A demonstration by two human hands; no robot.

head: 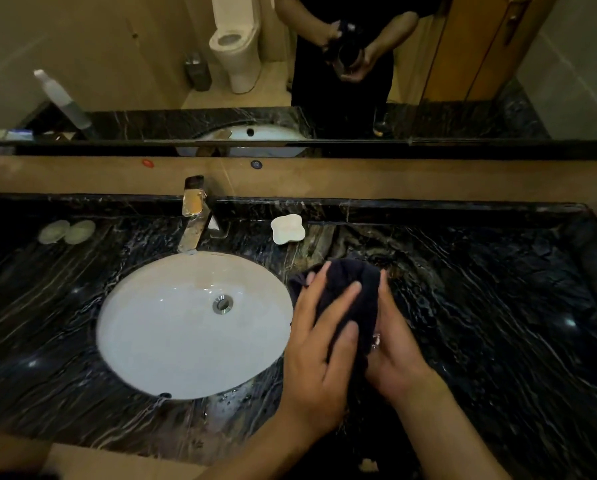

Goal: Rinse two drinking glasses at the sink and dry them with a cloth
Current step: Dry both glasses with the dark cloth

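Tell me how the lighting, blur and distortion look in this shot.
Head view: dim, warm light; the wide lens bows the black marble counter; the left hand is slightly motion-blurred on the dark cloth; small glints on the white oval basin.

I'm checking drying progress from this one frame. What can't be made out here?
- Glass: head view, only a glint shows; dark cloth and both hands wrap it.
- Second glass: not found in the head view.
- Right hand fingers: hidden behind the cloth.
- Left hand palm: faces away.
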